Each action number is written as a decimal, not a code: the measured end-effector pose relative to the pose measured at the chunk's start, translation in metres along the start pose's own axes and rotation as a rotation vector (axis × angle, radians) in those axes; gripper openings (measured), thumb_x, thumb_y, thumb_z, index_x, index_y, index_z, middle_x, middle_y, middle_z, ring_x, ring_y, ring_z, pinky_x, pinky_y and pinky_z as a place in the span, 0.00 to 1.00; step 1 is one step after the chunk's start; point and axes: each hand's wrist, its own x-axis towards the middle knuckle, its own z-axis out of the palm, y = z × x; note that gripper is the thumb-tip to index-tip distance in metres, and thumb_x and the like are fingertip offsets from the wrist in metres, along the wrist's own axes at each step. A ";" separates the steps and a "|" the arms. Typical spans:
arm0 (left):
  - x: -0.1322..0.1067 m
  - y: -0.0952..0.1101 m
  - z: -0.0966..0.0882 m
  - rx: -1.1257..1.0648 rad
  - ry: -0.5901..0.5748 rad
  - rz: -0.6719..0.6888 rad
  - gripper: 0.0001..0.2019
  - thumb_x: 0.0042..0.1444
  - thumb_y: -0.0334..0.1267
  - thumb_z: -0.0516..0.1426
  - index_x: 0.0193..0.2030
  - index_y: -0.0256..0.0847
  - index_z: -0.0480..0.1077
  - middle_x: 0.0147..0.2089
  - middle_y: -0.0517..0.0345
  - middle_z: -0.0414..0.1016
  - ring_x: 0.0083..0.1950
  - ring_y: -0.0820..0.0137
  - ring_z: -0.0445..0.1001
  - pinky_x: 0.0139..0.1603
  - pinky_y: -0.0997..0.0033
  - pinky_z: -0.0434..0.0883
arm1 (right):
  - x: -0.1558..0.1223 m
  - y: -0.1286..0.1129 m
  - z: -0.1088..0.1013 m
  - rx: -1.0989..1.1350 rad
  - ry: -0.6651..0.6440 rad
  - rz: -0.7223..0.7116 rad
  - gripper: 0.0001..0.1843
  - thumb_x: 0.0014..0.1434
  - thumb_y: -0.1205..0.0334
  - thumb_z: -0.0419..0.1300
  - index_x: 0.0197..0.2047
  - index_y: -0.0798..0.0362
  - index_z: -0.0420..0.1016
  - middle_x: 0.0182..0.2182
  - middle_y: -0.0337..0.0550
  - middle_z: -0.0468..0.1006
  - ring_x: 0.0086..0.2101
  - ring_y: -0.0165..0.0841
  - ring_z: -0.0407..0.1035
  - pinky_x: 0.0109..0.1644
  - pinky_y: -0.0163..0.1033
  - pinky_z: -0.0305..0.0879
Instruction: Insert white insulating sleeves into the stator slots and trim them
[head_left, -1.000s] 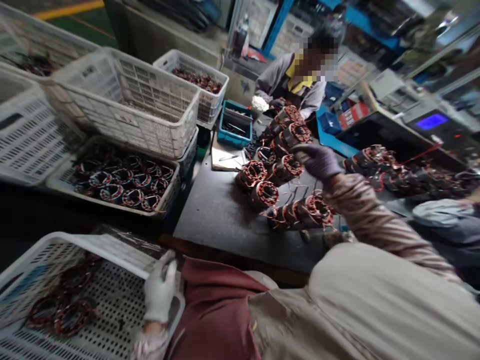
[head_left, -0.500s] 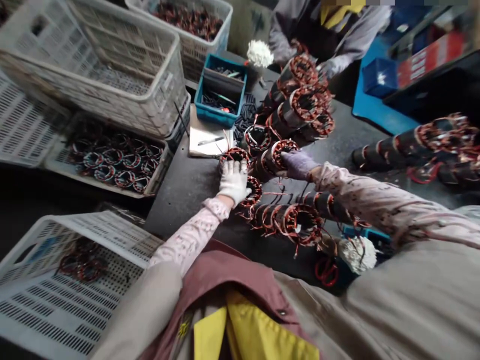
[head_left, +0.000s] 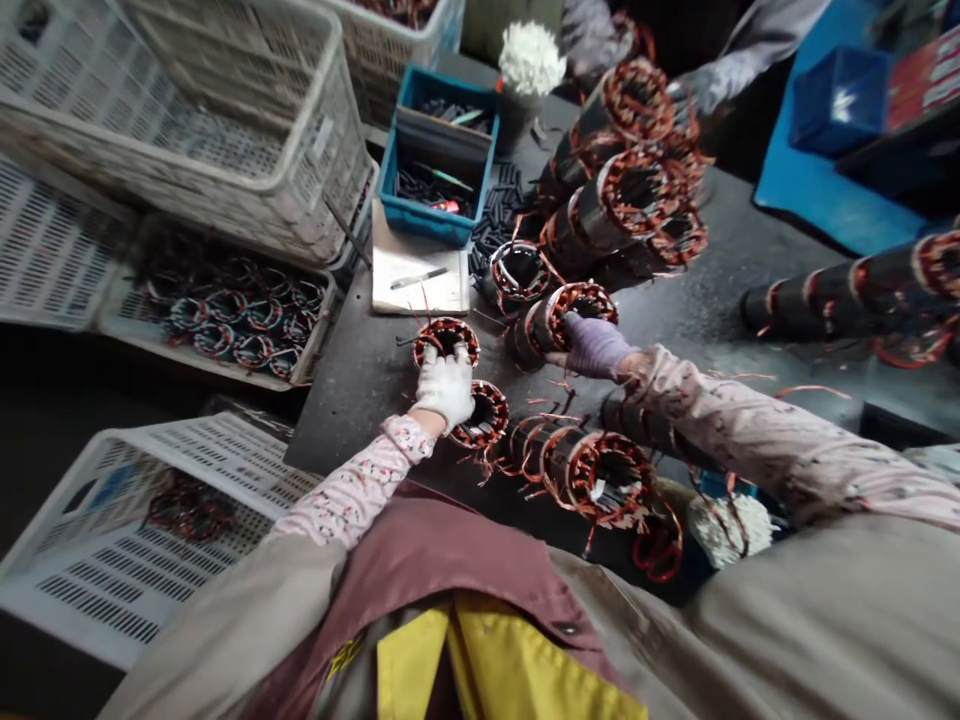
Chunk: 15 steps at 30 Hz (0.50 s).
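My left hand (head_left: 446, 385), in a white glove, has its fingers hooked over the near rim of an upright motor stator (head_left: 448, 328) wound with copper wire. Just right of that hand stands a second stator (head_left: 491, 415). My right hand (head_left: 596, 347), in a purple glove, grips the rim of a stator (head_left: 529, 330) lying on its side, its fingers partly inside the bore. Behind it a stator with white-edged windings (head_left: 519, 270) stands upright. Closer to my body, a row of stators (head_left: 551, 455) lies end to end.
Stacked stators (head_left: 600, 215) lie at the back, near a co-worker's gloved hand (head_left: 712, 85). A blue bin (head_left: 435, 232), a notebook with a pen (head_left: 386, 290) and black tubes (head_left: 499, 215) sit far left. White crates (head_left: 315, 190) flank the table (head_left: 337, 400); more stators (head_left: 795, 300) lie right.
My left hand has moved slightly left and nearer, its fingers now curled into the stator instead of lying flat over it. My right hand stays at its stator. The view has shifted somewhat.
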 end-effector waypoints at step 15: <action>-0.016 -0.003 0.007 -0.047 -0.111 -0.126 0.45 0.55 0.44 0.59 0.71 0.18 0.43 0.57 0.31 0.71 0.60 0.51 0.69 0.70 0.52 0.46 | -0.021 -0.057 -0.005 -0.177 -0.133 -0.607 0.25 0.54 0.57 0.66 0.52 0.61 0.71 0.42 0.60 0.78 0.43 0.45 0.73 0.49 0.44 0.66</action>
